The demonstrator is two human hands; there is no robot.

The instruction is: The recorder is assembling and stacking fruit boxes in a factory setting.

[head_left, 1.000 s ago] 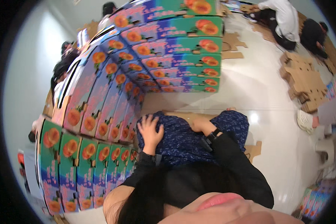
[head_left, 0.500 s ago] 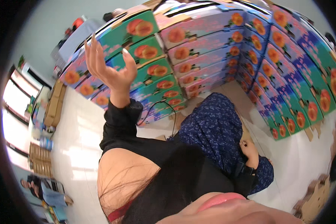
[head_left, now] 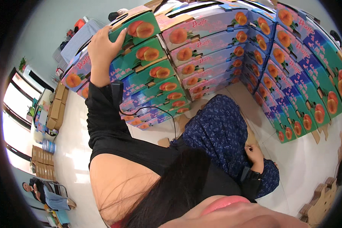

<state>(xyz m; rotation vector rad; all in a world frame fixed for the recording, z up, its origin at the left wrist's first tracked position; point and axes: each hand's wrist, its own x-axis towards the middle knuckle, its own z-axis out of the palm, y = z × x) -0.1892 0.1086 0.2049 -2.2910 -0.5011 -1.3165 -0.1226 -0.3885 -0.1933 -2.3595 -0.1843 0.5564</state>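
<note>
My left hand (head_left: 103, 49) rests against the upper corner of the left-hand stack, on the top cardboard box (head_left: 138, 30). Its fingers reach to the box's top edge, with the thumb spread along the green side. Down by the dark blue patterned skirt (head_left: 216, 123), my right hand (head_left: 254, 155) lies with its fingers curled. Anything inside that hand is hidden. A black band (head_left: 250, 174) circles the right wrist, and a dark device (head_left: 117, 91) with a black cable sits at the left wrist.
More fruit-printed boxes (head_left: 212, 41) are piled across the far side, and another stack (head_left: 311, 76) stands at right. Cut cardboard (head_left: 321, 201) lies at lower right. Plain brown cartons (head_left: 43, 163) and a seated person (head_left: 45, 193) are at far left.
My left hand has come down from its raised, spread pose onto the top box's corner, with the forearm moving left. My right hand stays by the skirt.
</note>
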